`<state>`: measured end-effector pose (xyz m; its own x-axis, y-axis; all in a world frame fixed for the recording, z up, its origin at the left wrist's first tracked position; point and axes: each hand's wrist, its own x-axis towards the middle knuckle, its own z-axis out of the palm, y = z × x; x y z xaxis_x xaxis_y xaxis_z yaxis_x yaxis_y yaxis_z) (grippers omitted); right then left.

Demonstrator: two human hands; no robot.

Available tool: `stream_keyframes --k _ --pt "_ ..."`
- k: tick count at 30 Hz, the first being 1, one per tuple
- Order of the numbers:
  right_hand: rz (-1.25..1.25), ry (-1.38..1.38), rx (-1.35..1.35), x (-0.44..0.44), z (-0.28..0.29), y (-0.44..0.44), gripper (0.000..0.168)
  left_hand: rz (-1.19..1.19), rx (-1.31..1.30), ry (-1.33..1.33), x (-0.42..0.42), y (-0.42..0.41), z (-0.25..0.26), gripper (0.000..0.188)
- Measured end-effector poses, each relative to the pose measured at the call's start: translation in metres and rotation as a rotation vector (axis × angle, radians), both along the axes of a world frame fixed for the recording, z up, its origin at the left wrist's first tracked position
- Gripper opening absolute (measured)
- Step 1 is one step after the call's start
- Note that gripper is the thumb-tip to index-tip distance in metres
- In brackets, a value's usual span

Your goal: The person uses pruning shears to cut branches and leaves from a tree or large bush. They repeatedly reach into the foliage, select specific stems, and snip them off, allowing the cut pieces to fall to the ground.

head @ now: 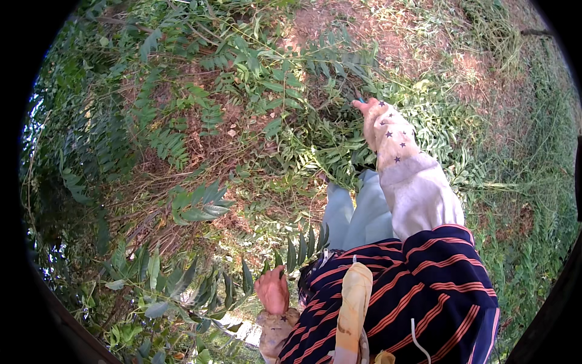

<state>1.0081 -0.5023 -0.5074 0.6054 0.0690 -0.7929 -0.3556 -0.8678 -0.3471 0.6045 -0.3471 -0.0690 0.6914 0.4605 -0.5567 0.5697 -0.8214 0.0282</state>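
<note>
My right hand point(366, 105), in a cream star-print sleeve, reaches out over a heap of cut leafy stems point(336, 141). It is closed around a tool with a blue handle point(361, 99); a thin dark part seems to extend from it among the leaves, its shape unclear. Close to my body at the lower left, my left hand point(273, 289) has its fingers curled on a leafy stem point(248, 275) with long paired leaflets. The exact grip is partly hidden by the back of the hand.
Dense green foliage point(91, 127) stands along the left. Dry stalks point(159, 218) lie on the ground near it. Bare reddish soil point(313, 22) shows at the top, and low grass point(536, 182) grows on the right. A pale yellow cloth strip point(354, 305) hangs before my striped garment point(409, 291).
</note>
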Motion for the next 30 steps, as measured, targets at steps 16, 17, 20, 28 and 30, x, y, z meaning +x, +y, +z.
stream_keyframes --k 16,17,20,28,30 --pt "-0.105 -0.007 0.11 -0.016 -0.013 0.004 0.071 0.008 -0.019 0.009 0.005 0.002 0.0 0.03" --pt "-0.115 -0.007 0.119 -0.016 -0.014 0.005 0.071 0.005 -0.02 0.004 0.005 0.002 0.0 0.029" --pt "-0.142 0.001 0.147 -0.015 -0.013 0.007 0.07 -0.001 -0.01 -0.005 0.007 0.0 0.0 0.029" --pt "-0.044 -0.132 -0.059 -0.014 0.009 -0.013 0.071 -0.042 -0.001 0.005 0.012 0.004 -0.001 0.029" --pt "0.005 -0.166 0.011 -0.014 0.027 -0.019 0.071 -0.043 -0.004 -0.002 0.011 0.002 -0.001 0.03"
